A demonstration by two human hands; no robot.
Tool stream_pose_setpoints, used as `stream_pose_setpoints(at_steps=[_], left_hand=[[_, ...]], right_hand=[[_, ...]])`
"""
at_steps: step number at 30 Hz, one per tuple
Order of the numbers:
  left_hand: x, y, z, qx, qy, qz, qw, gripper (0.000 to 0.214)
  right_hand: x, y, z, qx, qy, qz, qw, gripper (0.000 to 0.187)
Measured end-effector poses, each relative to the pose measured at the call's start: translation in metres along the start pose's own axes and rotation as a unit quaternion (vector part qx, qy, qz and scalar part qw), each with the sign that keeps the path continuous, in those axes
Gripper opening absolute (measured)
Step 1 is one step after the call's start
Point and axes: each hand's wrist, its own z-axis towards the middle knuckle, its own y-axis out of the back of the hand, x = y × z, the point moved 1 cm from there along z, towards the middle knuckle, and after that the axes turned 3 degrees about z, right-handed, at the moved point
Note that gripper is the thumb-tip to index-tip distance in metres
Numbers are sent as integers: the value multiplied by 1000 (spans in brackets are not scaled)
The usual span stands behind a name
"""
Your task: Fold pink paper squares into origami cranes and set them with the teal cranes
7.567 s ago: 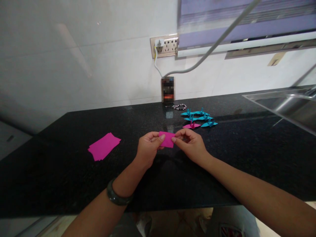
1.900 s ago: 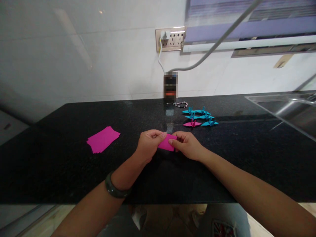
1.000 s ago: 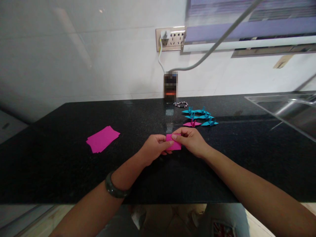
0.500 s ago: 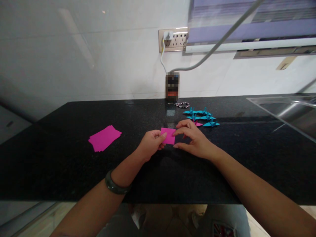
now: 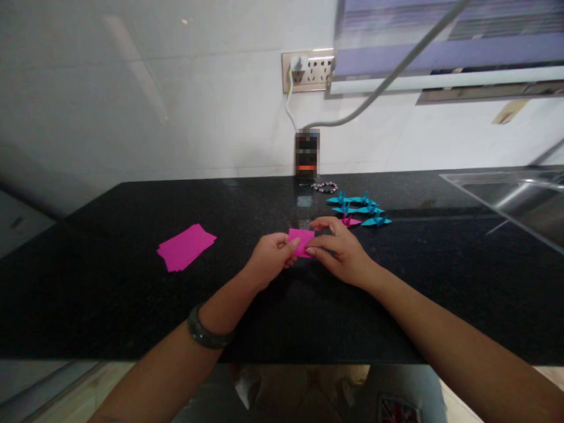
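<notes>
A small pink square of folded paper (image 5: 302,239) is held just above the dark countertop. My left hand (image 5: 274,257) pinches its left side, thumb on top and fingers underneath. On the right side, my right hand (image 5: 341,249) has its thumb and a finger closed on the lower right corner, while the index finger arches above the paper. Behind my right hand stand several blue paper cranes (image 5: 376,221) and a pink paper crane (image 5: 350,221), the latter partly covered by the hand. To the left lies a fanned stack of pink paper sheets (image 5: 187,247).
Black speckled countertop (image 5: 110,305) runs along a white wall. A blurred-out phone-like device (image 5: 307,154) leans there with a cable and beaded strap (image 5: 325,188). At the right is a metal sink (image 5: 520,197); a socket strip (image 5: 308,71) is on the wall.
My right thumb and finger have come together onto the paper's lower right corner; before, they were spread apart. My left hand keeps its pinch, and the stack and cranes stay put.
</notes>
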Motion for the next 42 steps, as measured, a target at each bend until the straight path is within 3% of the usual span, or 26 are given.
stream_pose_setpoints(at_steps=[6, 9, 15, 28, 42], left_hand=[[-1, -1, -1, 5, 0, 0, 1000, 25], [-1, 0, -1, -9, 7, 1, 1000, 25], [3, 2, 2, -18, 7, -6, 1000, 26], [2, 1, 1, -2, 13, -4, 1000, 27], [2, -4, -2, 40, 12, -65, 997, 29]], right_hand=[[-1, -4, 1, -43, -41, 13, 998, 13], [1, 0, 1, -14, -31, 40, 999, 11], [1, 3, 0, 54, 2, 65, 996, 29], [1, 1, 0, 22, 7, 44, 999, 11], [2, -7, 2, -55, -55, 22, 997, 11]])
